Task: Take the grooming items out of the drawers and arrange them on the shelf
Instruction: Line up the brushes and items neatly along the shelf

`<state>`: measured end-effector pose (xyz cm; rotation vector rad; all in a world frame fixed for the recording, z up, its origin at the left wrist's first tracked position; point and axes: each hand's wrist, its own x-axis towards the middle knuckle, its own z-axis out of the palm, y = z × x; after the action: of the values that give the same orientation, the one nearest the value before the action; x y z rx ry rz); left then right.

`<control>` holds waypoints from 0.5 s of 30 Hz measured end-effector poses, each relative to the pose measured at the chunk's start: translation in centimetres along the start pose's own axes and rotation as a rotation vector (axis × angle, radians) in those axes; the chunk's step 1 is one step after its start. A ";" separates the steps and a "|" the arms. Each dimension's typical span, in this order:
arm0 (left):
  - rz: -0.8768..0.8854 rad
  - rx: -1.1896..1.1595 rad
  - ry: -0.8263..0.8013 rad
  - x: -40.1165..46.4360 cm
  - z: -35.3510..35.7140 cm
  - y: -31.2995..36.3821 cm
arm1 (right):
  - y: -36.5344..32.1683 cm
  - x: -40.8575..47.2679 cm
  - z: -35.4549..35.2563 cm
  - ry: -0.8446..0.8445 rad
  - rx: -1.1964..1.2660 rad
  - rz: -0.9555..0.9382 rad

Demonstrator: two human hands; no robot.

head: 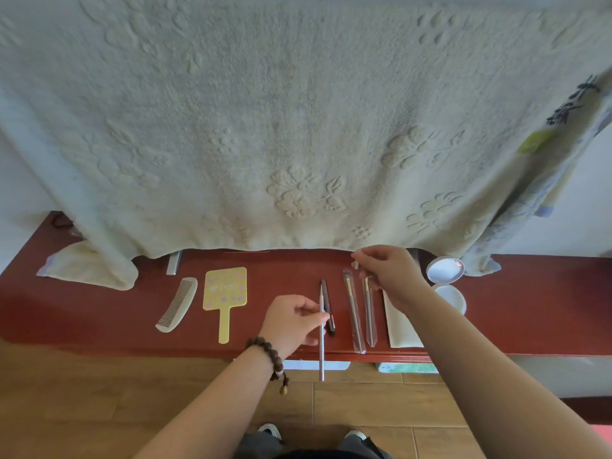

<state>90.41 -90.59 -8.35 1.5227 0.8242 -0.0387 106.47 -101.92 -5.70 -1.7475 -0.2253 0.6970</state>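
A dark red shelf (99,313) runs across the view. My left hand (291,321) pinches a long thin silver stick (321,356) that points down past the shelf's front edge. Just right of it lies a dark pen-like tool (328,306). Two brushes in clear sleeves (353,316) (370,323) lie side by side further right. My right hand (387,276) hovers above them, pinching a small pale item (356,264) at its fingertips. A cream comb (178,304) and a yellow hand mirror (225,293) lie to the left.
A large cream towel (298,127) hangs over the back of the shelf. A white flat pad (399,326) lies under my right forearm. A white round jar (454,298) and its lid (445,269) sit at the right. Wooden floor (99,409) lies below.
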 end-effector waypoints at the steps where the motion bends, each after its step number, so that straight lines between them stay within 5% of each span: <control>1: -0.020 -0.029 0.020 0.5 0.0 0.0 | 0.9 0.1 0.1 0.013 -0.022 0.028; 9: -0.186 -0.082 0.048 6.9 3.8 -0.8 | 6.6 1.2 0.8 0.121 -0.144 0.194; 15: -0.174 0.252 0.133 9.9 5.7 -2.7 | 8.1 2.2 1.4 0.095 -0.313 0.254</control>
<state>98.86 -91.31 -16.48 1.6983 1.0898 -0.1767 105.79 -102.15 -14.20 -2.1285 -0.0468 0.7902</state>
